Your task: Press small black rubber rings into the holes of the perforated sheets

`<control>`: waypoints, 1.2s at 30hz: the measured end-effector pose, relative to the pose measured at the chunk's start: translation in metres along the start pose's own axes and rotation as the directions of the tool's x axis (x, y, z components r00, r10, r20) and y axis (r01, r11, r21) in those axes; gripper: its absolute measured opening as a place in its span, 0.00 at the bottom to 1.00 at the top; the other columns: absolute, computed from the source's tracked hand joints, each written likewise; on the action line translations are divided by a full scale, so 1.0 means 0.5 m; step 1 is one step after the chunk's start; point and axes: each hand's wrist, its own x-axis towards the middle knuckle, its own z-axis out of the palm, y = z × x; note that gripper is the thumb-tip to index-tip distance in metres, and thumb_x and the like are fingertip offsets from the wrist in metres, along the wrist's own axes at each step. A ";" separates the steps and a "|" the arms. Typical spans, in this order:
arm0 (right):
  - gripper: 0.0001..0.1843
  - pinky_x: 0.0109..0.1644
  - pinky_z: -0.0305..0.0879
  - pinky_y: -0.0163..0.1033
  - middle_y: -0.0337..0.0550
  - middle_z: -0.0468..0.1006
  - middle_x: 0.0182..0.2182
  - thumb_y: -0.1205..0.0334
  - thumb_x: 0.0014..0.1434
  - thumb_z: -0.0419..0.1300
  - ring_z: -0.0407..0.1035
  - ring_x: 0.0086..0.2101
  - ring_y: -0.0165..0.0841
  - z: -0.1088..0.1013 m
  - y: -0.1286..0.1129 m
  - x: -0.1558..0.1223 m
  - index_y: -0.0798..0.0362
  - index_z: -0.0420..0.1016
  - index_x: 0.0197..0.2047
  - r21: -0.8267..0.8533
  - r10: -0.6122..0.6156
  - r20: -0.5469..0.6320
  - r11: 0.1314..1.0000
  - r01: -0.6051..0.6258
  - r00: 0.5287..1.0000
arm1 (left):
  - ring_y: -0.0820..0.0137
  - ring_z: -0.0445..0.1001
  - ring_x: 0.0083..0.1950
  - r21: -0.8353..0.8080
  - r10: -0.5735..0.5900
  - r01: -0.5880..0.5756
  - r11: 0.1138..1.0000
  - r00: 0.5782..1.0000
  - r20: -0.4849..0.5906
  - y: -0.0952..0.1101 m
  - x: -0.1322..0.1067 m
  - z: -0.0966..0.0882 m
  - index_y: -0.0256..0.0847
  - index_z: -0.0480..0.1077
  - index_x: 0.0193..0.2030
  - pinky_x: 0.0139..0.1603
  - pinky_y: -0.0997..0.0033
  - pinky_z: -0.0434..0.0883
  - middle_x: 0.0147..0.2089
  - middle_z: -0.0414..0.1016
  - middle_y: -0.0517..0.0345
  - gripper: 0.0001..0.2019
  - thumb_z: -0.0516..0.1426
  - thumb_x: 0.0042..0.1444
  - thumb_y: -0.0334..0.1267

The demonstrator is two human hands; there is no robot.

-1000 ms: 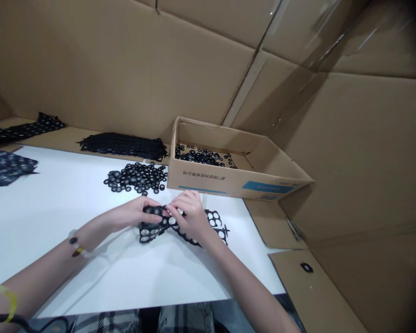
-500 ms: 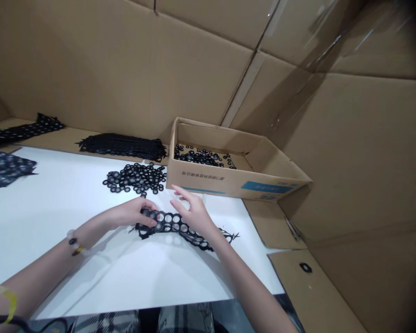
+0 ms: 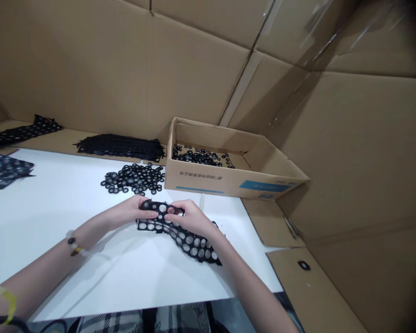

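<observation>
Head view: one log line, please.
left hand: holds perforated black strip | right hand: holds same strip | nearby: loose black rings | behind: cardboard box of rings

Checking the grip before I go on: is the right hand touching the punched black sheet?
Touching. The head view shows the right hand with its fingers lying over the punched black sheet.

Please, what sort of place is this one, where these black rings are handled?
Probably a small hand-finishing workshop: a punched black sheet held by the left hand and right hand, a pile of loose black rings, and a cardboard box holding more rings.
</observation>
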 end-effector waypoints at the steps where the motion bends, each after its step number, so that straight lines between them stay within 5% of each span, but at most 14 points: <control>1: 0.06 0.32 0.58 0.31 0.35 0.70 0.23 0.61 0.52 0.60 0.62 0.26 0.28 0.000 0.000 -0.001 0.55 0.73 0.27 -0.020 0.026 -0.004 0.999 -0.026 1.000 | 0.71 0.64 0.28 0.020 0.000 0.000 1.000 1.000 -0.006 0.000 -0.001 0.000 0.37 0.70 0.29 0.28 0.75 0.58 0.25 0.68 0.64 0.15 0.63 0.48 0.48; 7: 0.06 0.31 0.57 0.31 0.34 0.71 0.21 0.63 0.51 0.60 0.63 0.25 0.28 0.010 -0.007 -0.003 0.55 0.73 0.25 -0.117 0.059 -0.094 0.991 -0.070 0.994 | 0.71 0.65 0.31 -0.198 -0.006 0.026 0.980 0.995 0.099 -0.010 -0.002 0.011 0.37 0.72 0.38 0.32 0.74 0.60 0.31 0.71 0.61 0.15 0.62 0.51 0.47; 11: 0.06 0.30 0.58 0.32 0.37 0.74 0.22 0.63 0.51 0.60 0.66 0.26 0.30 0.022 0.007 0.004 0.54 0.75 0.26 -0.203 0.039 -0.166 0.976 -0.073 0.985 | 0.75 0.61 0.27 -0.350 -0.078 0.132 0.927 0.983 0.164 -0.027 0.005 0.022 0.35 0.71 0.33 0.28 0.75 0.57 0.25 0.67 0.63 0.14 0.64 0.49 0.45; 16: 0.06 0.41 0.62 0.37 0.43 0.78 0.33 0.63 0.55 0.60 0.70 0.36 0.35 0.018 0.014 0.008 0.53 0.76 0.36 -0.387 -0.200 -0.254 0.918 0.090 0.946 | 0.74 0.64 0.30 -0.446 -0.145 0.132 0.885 0.989 0.007 -0.016 0.006 0.025 0.36 0.70 0.32 0.31 0.75 0.61 0.29 0.70 0.61 0.13 0.66 0.46 0.42; 19: 0.11 0.50 0.58 0.44 0.47 0.75 0.43 0.60 0.55 0.62 0.65 0.46 0.40 0.014 0.002 0.001 0.51 0.74 0.43 -0.532 -0.403 -0.381 0.832 0.160 0.832 | 0.76 0.60 0.24 -0.398 -0.191 0.120 0.910 0.971 -0.143 -0.002 0.003 0.025 0.36 0.66 0.25 0.25 0.75 0.57 0.23 0.66 0.63 0.16 0.65 0.46 0.46; 21: 0.09 0.50 0.56 0.45 0.46 0.76 0.39 0.55 0.56 0.63 0.65 0.45 0.40 0.018 -0.004 -0.004 0.50 0.75 0.38 -0.586 -0.450 -0.405 0.796 0.151 0.796 | 0.77 0.59 0.22 -0.364 -0.190 0.117 0.924 0.966 -0.173 0.003 0.002 0.026 0.36 0.65 0.22 0.23 0.76 0.54 0.20 0.65 0.63 0.17 0.64 0.47 0.47; 29: 0.08 0.44 0.58 0.41 0.41 0.77 0.30 0.60 0.53 0.66 0.67 0.37 0.35 0.052 0.017 0.002 0.52 0.71 0.31 -0.536 -0.398 -0.299 0.822 0.192 0.868 | 0.74 0.62 0.23 -0.175 -0.070 0.025 0.984 0.964 -0.258 -0.002 0.007 0.044 0.35 0.69 0.24 0.23 0.76 0.54 0.21 0.67 0.61 0.18 0.63 0.45 0.51; 34: 0.06 0.43 0.63 0.39 0.41 0.76 0.28 0.68 0.57 0.60 0.67 0.35 0.33 0.054 -0.003 0.000 0.52 0.69 0.29 -0.445 -0.543 -0.103 0.774 0.450 0.833 | 0.73 0.63 0.21 -0.076 -0.062 0.040 0.996 0.951 -0.304 -0.016 0.017 0.038 0.36 0.67 0.21 0.23 0.75 0.57 0.18 0.67 0.60 0.20 0.61 0.46 0.53; 36: 0.06 0.42 0.65 0.38 0.42 0.76 0.30 0.65 0.57 0.61 0.68 0.35 0.33 0.045 -0.014 -0.005 0.52 0.69 0.29 -0.313 -0.533 -0.149 0.825 0.472 0.833 | 0.74 0.62 0.20 0.006 -0.067 0.075 0.997 0.930 -0.361 -0.017 0.018 0.026 0.36 0.67 0.20 0.22 0.76 0.56 0.17 0.67 0.60 0.21 0.61 0.46 0.54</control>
